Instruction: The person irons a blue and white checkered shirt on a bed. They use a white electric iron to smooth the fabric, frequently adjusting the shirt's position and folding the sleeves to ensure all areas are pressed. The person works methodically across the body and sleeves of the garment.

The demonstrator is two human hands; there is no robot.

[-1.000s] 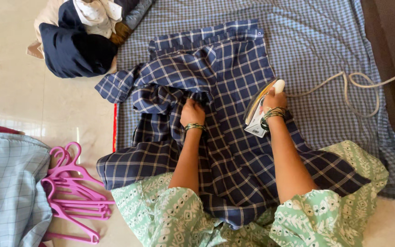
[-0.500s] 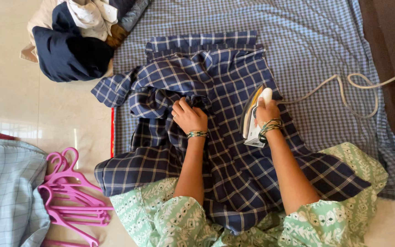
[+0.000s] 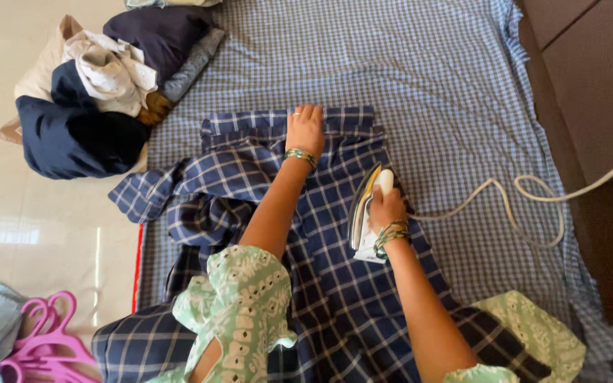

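Left hand (image 3: 305,130) flat, fingers spread, pinning the far hem of the navy-and-white checked cotton shirt (image 3: 335,234) on the blue gingham sheet (image 3: 427,78). Right hand (image 3: 386,207) is wrapped round the white electric iron (image 3: 365,216) (tipped up, seemingly) — sleeve side left bunched, much unpressed.

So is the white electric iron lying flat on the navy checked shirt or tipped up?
Tipped up: the white electric iron stands on edge, soleplate facing sideways, gripped by the right hand over the navy checked shirt.

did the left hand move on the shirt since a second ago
Yes. The left hand went from the bunched fabric mid-shirt up to the checked shirt's far hem, away from the iron.
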